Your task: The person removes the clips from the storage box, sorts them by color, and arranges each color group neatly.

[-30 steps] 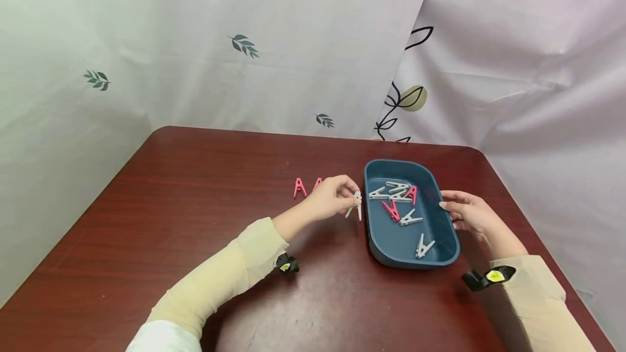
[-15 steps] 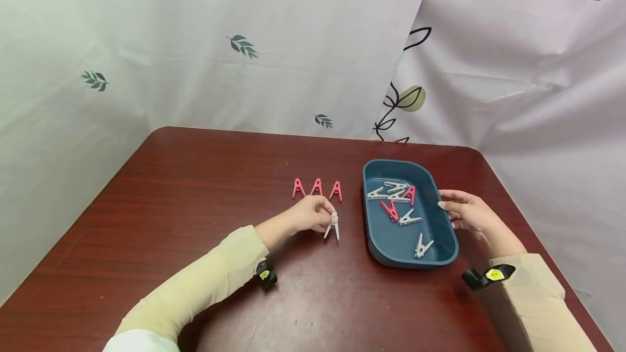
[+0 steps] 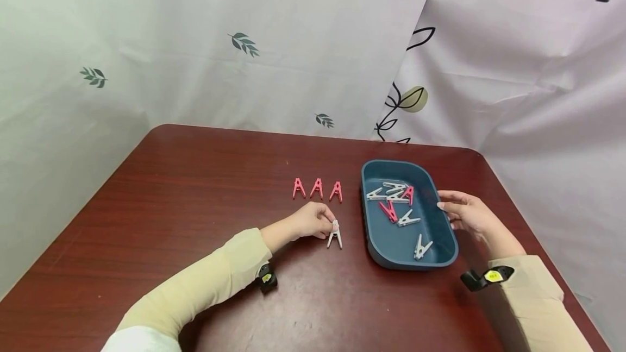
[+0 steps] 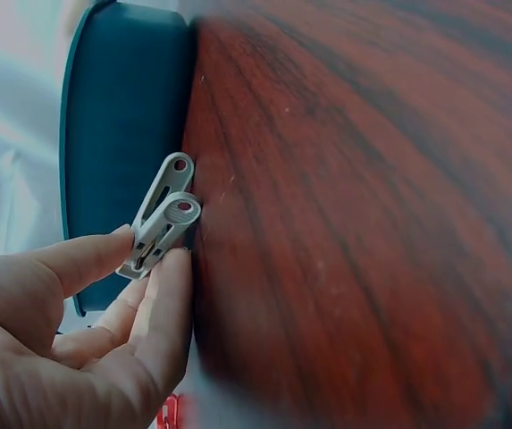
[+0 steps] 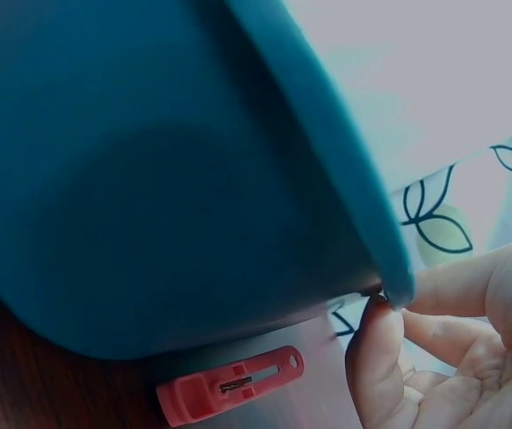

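Observation:
My left hand (image 3: 330, 224) pinches the top of a white clothespin (image 3: 335, 236) that stands on the dark red table (image 3: 195, 205), just left of the blue tray (image 3: 365, 227). In the left wrist view, thumb and forefinger of the left hand (image 4: 148, 261) hold the white clothespin (image 4: 160, 217) beside the tray (image 4: 121, 134). Three pink clothespins (image 3: 317, 188) stand in a row behind it. My right hand (image 3: 452, 212) rests with relaxed fingers against the tray's right rim; its fingertips (image 5: 376, 332) touch the rim of the tray (image 5: 148, 179).
Several white and pink clothespins (image 3: 397, 203) lie inside the tray. A pink clothespin (image 5: 229, 384) shows below the tray wall in the right wrist view. White leaf-print curtains (image 3: 293, 42) hang behind the table. The table's right edge runs close to my right arm.
My left hand carried the white clothespin from the tray's left rim down and left, and it now stands on the table in front of the pink row. The right hand stayed put.

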The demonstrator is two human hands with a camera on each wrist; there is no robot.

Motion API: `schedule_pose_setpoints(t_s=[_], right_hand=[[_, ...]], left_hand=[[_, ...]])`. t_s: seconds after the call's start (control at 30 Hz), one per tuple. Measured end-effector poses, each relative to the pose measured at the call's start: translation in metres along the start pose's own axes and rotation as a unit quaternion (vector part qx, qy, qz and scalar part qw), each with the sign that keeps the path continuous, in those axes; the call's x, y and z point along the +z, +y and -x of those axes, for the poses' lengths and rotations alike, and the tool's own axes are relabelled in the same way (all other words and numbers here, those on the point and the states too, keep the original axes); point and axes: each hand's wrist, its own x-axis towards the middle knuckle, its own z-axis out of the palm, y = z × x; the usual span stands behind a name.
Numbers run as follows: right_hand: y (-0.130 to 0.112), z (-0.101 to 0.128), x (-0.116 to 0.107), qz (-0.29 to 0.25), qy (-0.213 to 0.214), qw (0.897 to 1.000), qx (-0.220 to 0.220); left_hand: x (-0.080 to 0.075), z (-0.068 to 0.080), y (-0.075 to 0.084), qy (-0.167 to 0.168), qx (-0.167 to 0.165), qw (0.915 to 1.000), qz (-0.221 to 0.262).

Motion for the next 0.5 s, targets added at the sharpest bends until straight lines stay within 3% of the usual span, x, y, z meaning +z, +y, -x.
schedule_pose_setpoints(t_s=[0.5], right_hand=[[0.0011, -0.0023, -0.0009, 0.013, 0.002, 1.000, 0.002]], left_hand=[[-0.0041, 0.0011, 0.0054, 0.032, -0.003, 0.9955, -0.089]])
